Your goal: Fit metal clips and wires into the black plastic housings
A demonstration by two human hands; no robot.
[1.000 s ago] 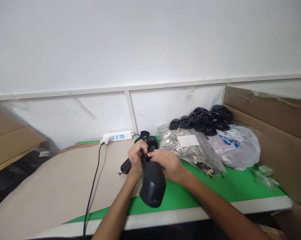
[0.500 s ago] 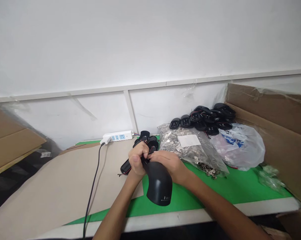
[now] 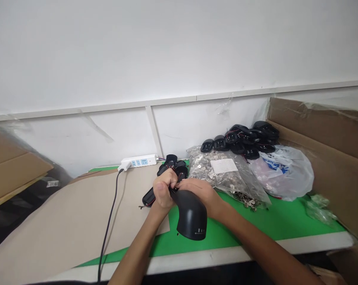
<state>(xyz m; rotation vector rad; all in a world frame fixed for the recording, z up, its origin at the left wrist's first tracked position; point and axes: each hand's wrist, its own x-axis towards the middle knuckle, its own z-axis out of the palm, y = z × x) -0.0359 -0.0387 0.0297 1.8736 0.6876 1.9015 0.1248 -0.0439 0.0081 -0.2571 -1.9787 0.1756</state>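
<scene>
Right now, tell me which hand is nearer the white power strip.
Left. The left hand is below and to the right of the white power strip in the head view, not touching it; the right hand lies farther right, beyond the left hand.

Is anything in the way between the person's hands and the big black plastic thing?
No, nothing visible is in the way. The left hand and the right hand are both touching the black plastic housing directly.
</scene>
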